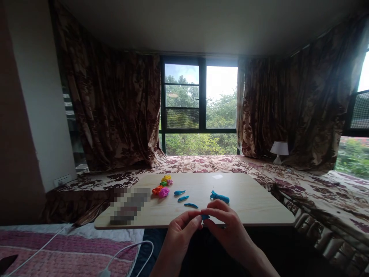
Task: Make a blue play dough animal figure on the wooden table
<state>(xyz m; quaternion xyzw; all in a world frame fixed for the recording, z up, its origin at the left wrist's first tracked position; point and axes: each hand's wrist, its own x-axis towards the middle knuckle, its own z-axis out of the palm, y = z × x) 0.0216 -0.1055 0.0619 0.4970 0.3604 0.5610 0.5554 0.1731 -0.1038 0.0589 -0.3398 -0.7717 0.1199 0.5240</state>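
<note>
My left hand (184,231) and my right hand (226,219) meet at the near edge of the table, fingertips closed around a small piece of blue modelling clay (205,217). Most of that piece is covered by my fingers. Just beyond my hands lie three shaped blue clay pieces: a thin curved one (191,206), a leaf-like one (183,199) and a fish-like one (179,192). A larger blue clay roll (220,197), lumpy at its left end, rests beyond my right hand.
Crumpled lumps of pink (164,192), orange, green and yellow clay sit together on the pale wooden table (253,207). A blurred-out dark rectangle (131,206) lies at its left. Behind are a patterned window ledge, curtains and a white lamp (279,151). A white cable (129,246) runs at lower left.
</note>
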